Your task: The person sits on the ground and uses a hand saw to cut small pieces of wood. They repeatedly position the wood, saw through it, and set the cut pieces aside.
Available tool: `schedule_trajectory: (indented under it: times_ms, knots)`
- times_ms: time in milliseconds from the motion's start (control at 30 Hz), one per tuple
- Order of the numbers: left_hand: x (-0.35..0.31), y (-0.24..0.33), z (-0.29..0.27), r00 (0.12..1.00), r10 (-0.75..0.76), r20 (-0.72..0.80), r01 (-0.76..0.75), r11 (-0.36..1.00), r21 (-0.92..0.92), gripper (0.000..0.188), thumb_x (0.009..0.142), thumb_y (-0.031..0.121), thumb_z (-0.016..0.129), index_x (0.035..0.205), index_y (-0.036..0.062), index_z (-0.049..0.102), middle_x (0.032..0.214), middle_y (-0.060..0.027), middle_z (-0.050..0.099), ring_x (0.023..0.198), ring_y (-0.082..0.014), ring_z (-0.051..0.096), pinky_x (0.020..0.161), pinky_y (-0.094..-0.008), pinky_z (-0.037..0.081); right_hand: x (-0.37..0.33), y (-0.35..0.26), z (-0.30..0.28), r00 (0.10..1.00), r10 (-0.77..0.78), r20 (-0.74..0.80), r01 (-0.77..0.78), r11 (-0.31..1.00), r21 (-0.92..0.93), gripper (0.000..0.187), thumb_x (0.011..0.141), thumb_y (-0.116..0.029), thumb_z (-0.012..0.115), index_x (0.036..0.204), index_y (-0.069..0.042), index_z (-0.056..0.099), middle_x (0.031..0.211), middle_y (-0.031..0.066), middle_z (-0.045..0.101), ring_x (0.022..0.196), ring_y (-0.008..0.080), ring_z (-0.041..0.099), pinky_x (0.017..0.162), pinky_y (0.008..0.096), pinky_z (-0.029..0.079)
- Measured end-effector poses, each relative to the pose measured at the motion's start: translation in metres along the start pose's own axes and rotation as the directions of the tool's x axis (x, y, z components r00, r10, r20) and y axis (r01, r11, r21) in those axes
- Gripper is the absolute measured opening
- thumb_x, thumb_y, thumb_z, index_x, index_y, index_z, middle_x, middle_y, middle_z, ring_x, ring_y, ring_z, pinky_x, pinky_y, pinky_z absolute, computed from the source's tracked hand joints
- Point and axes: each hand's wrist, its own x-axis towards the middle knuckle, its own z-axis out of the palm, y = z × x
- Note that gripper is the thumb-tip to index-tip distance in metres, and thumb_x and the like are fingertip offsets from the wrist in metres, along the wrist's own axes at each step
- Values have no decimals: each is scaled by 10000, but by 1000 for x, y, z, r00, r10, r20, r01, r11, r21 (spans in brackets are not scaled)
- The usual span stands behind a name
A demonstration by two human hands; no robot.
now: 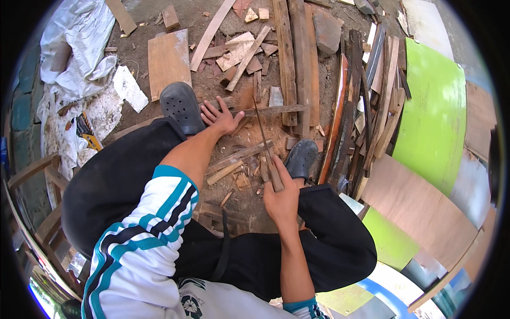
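My right hand (pixel 282 198) is closed round the wooden handle of a long thin-bladed tool, seen edge-on, which looks like a handsaw (pixel 262 127). Its dark blade points away from me and crosses a narrow wood strip (pixel 281 109) lying sideways between my feet. At the strip's left end, my left hand (pixel 222 118) presses down with fingers spread, its thumb along the wood. My left shoe (pixel 181 106) is right beside that hand. The lower edge of the blade and any cut in the strip cannot be made out. Reddish sawdust (pixel 247 127) covers the ground around the strip.
Long timbers (pixel 296 64) lie ahead, with a stone block (pixel 327 32) beside them. Stacked strips (pixel 372 106) and a green panel (pixel 430 111) lie right. A flat board (pixel 170 61) and white sheeting (pixel 77 48) are far left. My right shoe (pixel 302 158) stands near the handle.
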Motion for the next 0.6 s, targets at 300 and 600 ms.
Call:
schedule_trajectory:
  times_ms: [300,600]
  knots:
    - [1,-2,0,1000,-3,-11,3,1000,9,1174,873,789,433,1541,97,-240,1519,-391,-293,1406,-554,-291,1107,-657,-134,-1,-4,3,994,101,27,-103,993,64,556,834,67,529,1382,-23,552,1264,197,661,1161,239,646,983,297,461]
    - [-1,-4,1,1000,5,-9,-5,1000,-15,1161,885,774,433,1541,98,-245,1512,-386,-314,1391,-557,-315,1103,-657,-141,-5,7,-2,999,34,15,-35,998,58,592,802,92,538,1386,-4,543,1202,254,673,1127,325,674,947,340,499]
